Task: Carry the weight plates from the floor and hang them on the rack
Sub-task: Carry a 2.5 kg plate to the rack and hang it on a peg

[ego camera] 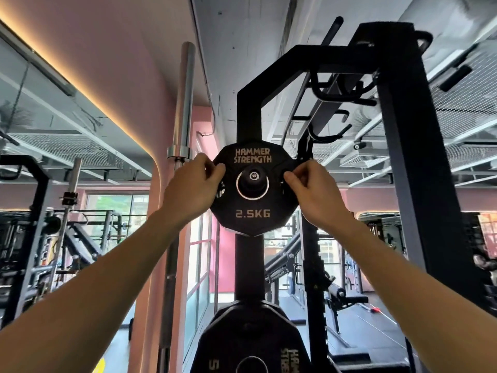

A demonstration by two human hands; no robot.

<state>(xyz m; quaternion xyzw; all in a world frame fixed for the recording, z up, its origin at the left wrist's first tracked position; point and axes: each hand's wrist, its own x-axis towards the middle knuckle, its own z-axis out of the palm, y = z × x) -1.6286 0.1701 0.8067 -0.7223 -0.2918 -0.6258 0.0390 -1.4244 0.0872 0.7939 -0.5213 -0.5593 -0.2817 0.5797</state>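
The left hand (192, 184) grips the left edge of the plate (252, 208), thumb curled over its face; the right hand (312, 188) pinches the right edge the same way. The plate, marked 2.5KG, sits upright on a peg (252, 181) of the rack (248, 114). Below it hangs a larger plate (250, 343). A barbell (183, 103) stands upright to the left.

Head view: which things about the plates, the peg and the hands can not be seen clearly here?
- 2.5 kg plate: its back face and how far it sits on the peg are hidden by the plate itself.
- Left hand and right hand: the fingers behind the plate's edges are hidden.
- Lower plate: cut off by the bottom edge; only a "5" shows.
- Floor plates: outside the view.
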